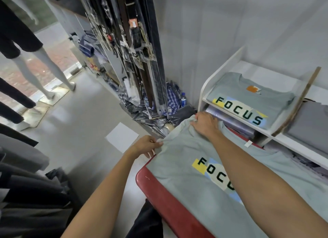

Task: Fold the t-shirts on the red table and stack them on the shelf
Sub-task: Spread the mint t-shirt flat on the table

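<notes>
Two t-shirts: both grey-green with a FOCUS print; one is spread on the bench, one is folded on the shelf.
Spread t-shirt (pixel 186 181): lies flat, print up, over the red bench (pixel 165 202) in the lower right of the frame; its far end reaches past the bench's left corner toward the middle of the frame.
Left hand (pixel 144 146): at the centre of the frame, just off the bench's corner; its fingers (pixel 157 143) pinch the shirt's edge where the cloth bunches slightly.
Right hand (pixel 204 124): right of centre, higher in the frame than the left, palm down on the shirt; its fingers (pixel 194 121) curl round a gathered fold of the same edge. The right forearm crosses the print and hides its last letters.
Folded t-shirt (pixel 248 103): on the upper tier of the white shelf (pixel 229 64) at the right of the frame, print up, an orange tag near its collar.
Below that tier: flat packs in clear wrap, just beyond the right hand.
Grey folded cloth (pixel 308 124): in the next shelf bay, at the right edge of the frame.
Belts (pixel 134 42): hanging in clear sleeves, top centre.
Packed shirts (pixel 170 99): piled on the floor under the belts, with a blue-labelled bottle (pixel 183 98) beside them.
Mannequin legs (pixel 44 65): upper left, by the window.
Dark garments (pixel 26 184): on a rack, lower left.
White sheet (pixel 122 137): on the floor left of the hands.
</notes>
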